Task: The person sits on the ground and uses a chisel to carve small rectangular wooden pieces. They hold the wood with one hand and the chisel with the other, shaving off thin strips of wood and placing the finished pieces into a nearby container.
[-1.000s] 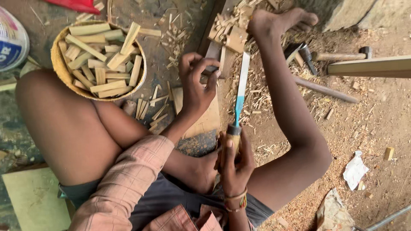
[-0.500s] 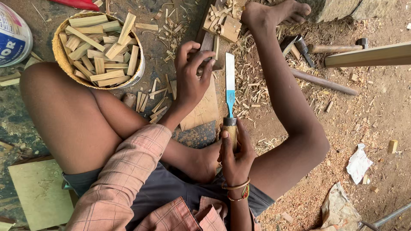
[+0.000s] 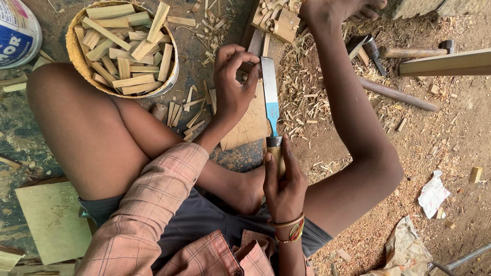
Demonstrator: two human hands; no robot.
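Your broad steel-bladed, wooden-handled chisel (image 3: 271, 102) has swung upright beside the flat wooden board (image 3: 250, 128). Your right hand (image 3: 283, 184) grips its handle; your left hand (image 3: 232, 84) pinches a thin, stiff, light stick above the board.

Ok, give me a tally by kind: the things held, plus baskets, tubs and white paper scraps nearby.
Blade, in right hand: 1
Wood piece, in left hand: 1
Woven basket: 1
White tub: 1
Crumpled white paper: 1
Total: 5
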